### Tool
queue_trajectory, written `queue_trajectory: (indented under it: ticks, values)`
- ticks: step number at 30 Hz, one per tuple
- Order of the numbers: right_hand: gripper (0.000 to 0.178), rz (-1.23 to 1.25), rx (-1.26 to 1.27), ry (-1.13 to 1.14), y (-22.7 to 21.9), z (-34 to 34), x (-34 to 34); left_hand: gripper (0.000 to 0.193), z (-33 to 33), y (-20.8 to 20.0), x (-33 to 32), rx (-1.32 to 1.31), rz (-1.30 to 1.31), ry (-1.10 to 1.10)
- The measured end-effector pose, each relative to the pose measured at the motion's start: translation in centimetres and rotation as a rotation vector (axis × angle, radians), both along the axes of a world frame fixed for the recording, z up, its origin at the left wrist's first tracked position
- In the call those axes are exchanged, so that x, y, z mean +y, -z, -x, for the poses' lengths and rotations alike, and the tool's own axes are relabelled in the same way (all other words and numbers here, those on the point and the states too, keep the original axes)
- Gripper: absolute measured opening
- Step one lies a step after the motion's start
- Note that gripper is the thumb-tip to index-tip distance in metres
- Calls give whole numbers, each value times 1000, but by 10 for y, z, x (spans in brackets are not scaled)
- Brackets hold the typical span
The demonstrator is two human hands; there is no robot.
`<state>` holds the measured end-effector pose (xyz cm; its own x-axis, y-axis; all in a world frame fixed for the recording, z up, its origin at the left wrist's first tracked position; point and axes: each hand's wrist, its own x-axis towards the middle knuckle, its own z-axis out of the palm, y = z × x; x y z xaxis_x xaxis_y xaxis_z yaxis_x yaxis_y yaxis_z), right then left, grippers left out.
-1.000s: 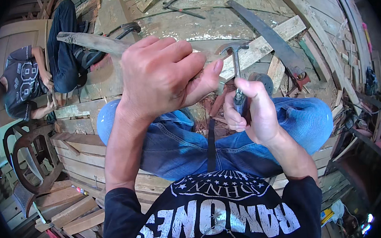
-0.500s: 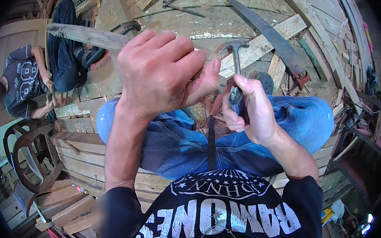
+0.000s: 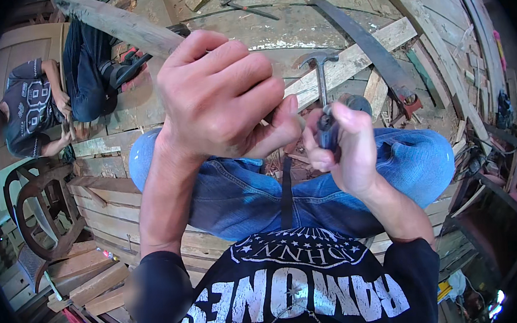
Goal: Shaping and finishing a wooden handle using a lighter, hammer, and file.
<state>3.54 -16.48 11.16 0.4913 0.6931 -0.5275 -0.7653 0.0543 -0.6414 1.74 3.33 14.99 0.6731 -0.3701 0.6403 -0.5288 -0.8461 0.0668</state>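
Observation:
My left hand [image 3: 223, 97] is closed in a fist, raised high in front of me. From its far side a weathered, greyish strip that looks like wood [image 3: 120, 23] runs up to the left; the fist hides its near end. Just to the right, my right hand [image 3: 348, 139] is wrapped round the dark blue grip of a claw hammer [image 3: 321, 83]. Its steel shaft points away from me, with the claw head at the far end. The thumb and palm cover part of the grip.
I sit with knees apart in blue jeans [image 3: 236, 187]. Beyond lie a handsaw [image 3: 365, 47], a pale plank [image 3: 397, 34] and long-handled pincers [image 3: 249, 4]. Another person [image 3: 27, 110] sits at the left, near a dark curved wooden frame [image 3: 43, 209]. Boards [image 3: 101, 283] are piled below it.
The strip in my left hand has swung upward at its far end, and the fist has shifted slightly. My right hand has turned a little round the grip; the hammer head stays nearly in place.

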Motion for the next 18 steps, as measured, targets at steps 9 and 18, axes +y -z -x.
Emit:
queue_trajectory:
  ticks: [9,18]
  values:
    - [13,-126,-484,-131,-10,-6,-4,15,8,-2,-7,2,73,181]
    - [19,-164,-720,-209,-16,-11,-8,35,1,2,-13,-99,229,109]
